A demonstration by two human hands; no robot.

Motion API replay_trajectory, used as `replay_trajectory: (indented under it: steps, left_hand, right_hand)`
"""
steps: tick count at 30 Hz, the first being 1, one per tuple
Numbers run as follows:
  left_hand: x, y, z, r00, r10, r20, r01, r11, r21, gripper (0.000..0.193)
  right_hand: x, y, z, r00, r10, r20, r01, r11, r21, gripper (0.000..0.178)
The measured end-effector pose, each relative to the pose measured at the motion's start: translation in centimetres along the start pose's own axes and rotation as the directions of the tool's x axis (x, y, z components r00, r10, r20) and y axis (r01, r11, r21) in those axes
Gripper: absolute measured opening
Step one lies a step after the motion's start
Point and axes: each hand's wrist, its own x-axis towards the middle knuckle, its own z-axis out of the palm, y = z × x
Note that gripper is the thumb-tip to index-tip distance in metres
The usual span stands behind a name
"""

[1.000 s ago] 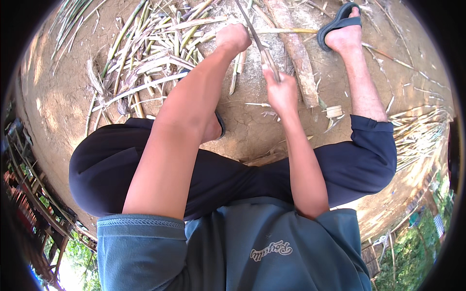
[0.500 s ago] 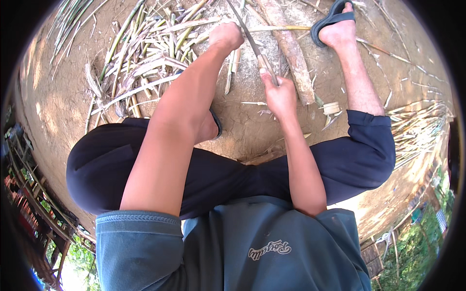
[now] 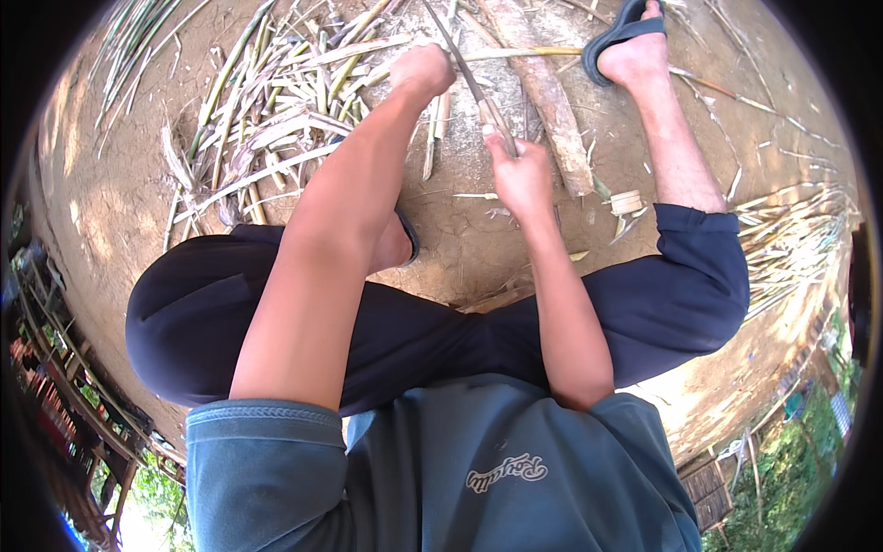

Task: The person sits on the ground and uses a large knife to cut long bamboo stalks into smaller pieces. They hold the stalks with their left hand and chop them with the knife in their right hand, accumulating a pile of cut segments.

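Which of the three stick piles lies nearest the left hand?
The messy yellow and green pile of short stalks, beside the bare left hand; the thin green sticks, upper left, and thin straw-coloured sticks, right, lie farther off.

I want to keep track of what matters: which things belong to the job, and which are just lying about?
In use:
long knife, in the right hand
pale stalk, seemingly in the left hand
log under the stalk

Apparently lying about:
round pale piece beside the log
sticks, far right
greenish stalks, upper left
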Motion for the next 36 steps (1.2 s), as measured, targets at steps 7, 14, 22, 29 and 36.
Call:
replay_trajectory:
  steps: [7, 14, 22, 29, 36]
  left_hand:
    - [-0.1, 0.2, -0.3, 0.998, -0.065, 0.021, 0.065, 0.998, 0.015, 0.028]
    - [-0.2, 0.3, -0.2, 1.0, -0.01, 0.015, 0.01, 1.0, -0.005, 0.031]
    - [-0.3, -0.2, 0.1, 0.999, 0.015, 0.05, -0.016, 1.0, 0.012, 0.031]
    - [1.3, -1.0, 0.8, 0.994, 0.096, -0.05, -0.094, 0.995, 0.042, 0.033]
    - [1.4, -1.5, 1.2, 0.99, 0.111, -0.089, -0.107, 0.993, 0.043, 0.036]
  right_hand:
    - [-12.6, 6.9, -3.9, 1.0, 0.024, -0.018, -0.021, 0.987, 0.156, 0.041]
    - [0.9, 0.9, 1.3, 1.0, -0.015, -0.001, 0.015, 1.0, 0.027, 0.043]
    - [-11.2, 7.5, -3.3, 1.0, -0.023, -0.013, 0.024, 0.995, 0.096, 0.033]
    - [-0.9, 2.7, 0.6, 0.997, -0.075, 0.0, 0.075, 0.995, 0.073, 0.04]
    - [-6.7, 3.6, -2.2, 0.994, -0.103, 0.031, 0.101, 0.993, 0.064, 0.034]
